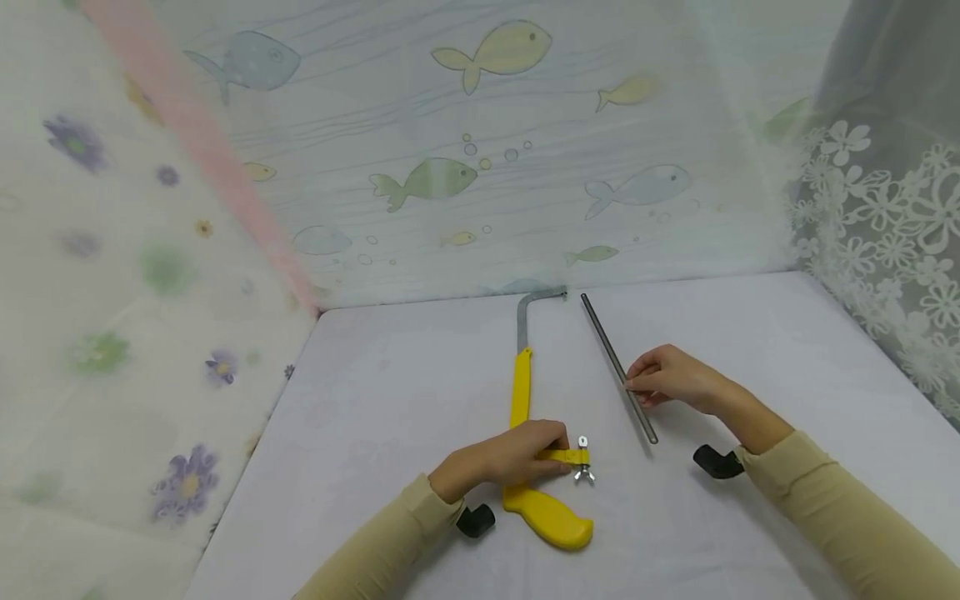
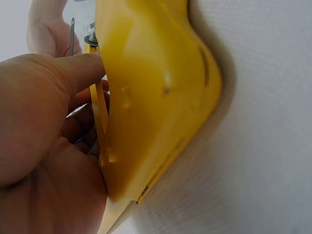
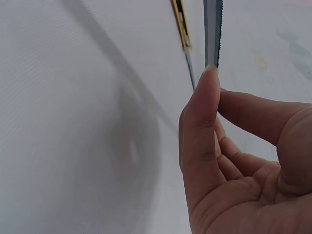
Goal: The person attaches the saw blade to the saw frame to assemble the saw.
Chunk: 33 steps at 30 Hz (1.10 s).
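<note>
A yellow hacksaw frame with a grey bent front end lies on the white surface, with no blade fitted across it in the head view. My left hand grips it just above the yellow handle, fingers around the short arm that carries a wing nut. In the left wrist view the handle fills the middle and the thumb presses its side. To the right, my right hand pinches a long grey hacksaw blade between thumb and fingers. Fine teeth line one edge of the blade in the right wrist view.
A white cloth covers the work surface. Behind it hangs a fish-patterned curtain, with a flowered one on the left and white lace on the right. Black wrist mounts stick out below both sleeves.
</note>
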Tool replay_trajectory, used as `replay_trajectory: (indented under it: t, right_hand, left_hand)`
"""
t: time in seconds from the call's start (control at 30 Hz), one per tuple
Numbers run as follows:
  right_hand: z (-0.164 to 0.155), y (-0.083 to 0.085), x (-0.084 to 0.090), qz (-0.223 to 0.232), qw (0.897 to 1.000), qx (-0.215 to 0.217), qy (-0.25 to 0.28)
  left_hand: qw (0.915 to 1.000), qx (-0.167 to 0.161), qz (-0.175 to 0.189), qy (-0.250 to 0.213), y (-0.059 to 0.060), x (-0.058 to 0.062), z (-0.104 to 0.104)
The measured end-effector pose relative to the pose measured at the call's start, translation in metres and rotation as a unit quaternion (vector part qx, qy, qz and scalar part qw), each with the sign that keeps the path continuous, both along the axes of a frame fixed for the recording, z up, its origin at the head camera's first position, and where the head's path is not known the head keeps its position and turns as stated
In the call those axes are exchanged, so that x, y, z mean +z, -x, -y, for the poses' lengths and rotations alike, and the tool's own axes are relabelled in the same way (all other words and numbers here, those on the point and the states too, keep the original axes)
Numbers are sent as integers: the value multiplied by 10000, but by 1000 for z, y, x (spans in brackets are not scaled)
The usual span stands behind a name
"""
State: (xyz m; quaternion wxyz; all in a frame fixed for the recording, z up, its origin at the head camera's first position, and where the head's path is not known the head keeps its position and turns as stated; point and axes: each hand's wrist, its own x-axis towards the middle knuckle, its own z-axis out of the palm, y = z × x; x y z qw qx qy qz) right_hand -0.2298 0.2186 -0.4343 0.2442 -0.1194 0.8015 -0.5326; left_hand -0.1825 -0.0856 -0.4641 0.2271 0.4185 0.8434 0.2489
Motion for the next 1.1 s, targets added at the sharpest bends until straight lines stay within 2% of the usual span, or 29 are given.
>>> replay_trajectory:
  t: [0.47,1.1]
  right_hand:
    - [7,11,-4,198,9995,58,255]
    - [17,17,-3,334,9983,117,456]
  left_hand:
    - [10000,-35,-56,-3,-2,3,0]
    - [10000,-1,-2,-30,-2,2,0]
